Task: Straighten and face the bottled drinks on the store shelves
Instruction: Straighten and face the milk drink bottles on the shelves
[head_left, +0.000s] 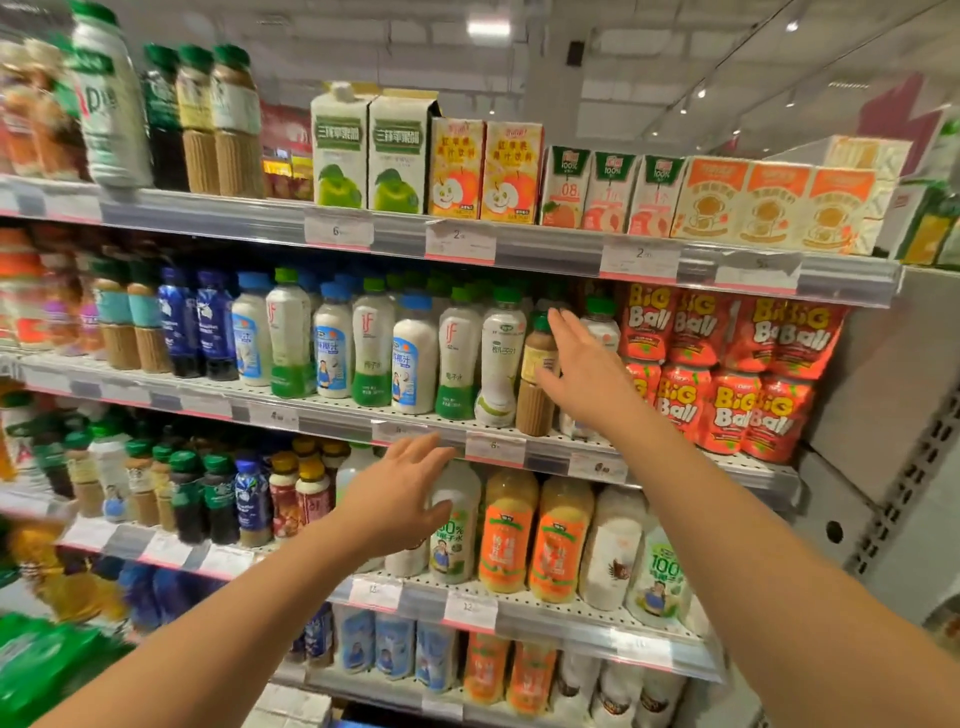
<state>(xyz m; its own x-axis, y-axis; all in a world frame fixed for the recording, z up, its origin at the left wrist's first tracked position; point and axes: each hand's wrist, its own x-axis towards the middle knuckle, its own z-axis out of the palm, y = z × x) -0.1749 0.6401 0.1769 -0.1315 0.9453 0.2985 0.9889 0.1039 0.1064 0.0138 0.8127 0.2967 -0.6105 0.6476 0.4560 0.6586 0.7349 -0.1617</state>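
Rows of bottled drinks fill the store shelves. My right hand (584, 379) is open, fingers spread, in front of a brown bottle with a green cap (536, 379) and a white bottle (601, 325) behind it on the middle shelf. My left hand (400, 493) is open too, hovering over a white coconut-water bottle (457, 525) on the shelf below; whether it touches the bottle is unclear. White bottles with green bases (501, 358) stand left of my right hand. Orange juice bottles (506, 535) stand right of my left hand.
Red "Big Ball" pouches (727, 374) are stacked right of my right hand. Juice cartons (395, 156) line the top shelf. Price-tag rails (493, 447) run along each shelf edge. A grey upright (893, 467) ends the shelving at right. The left side is blurred.
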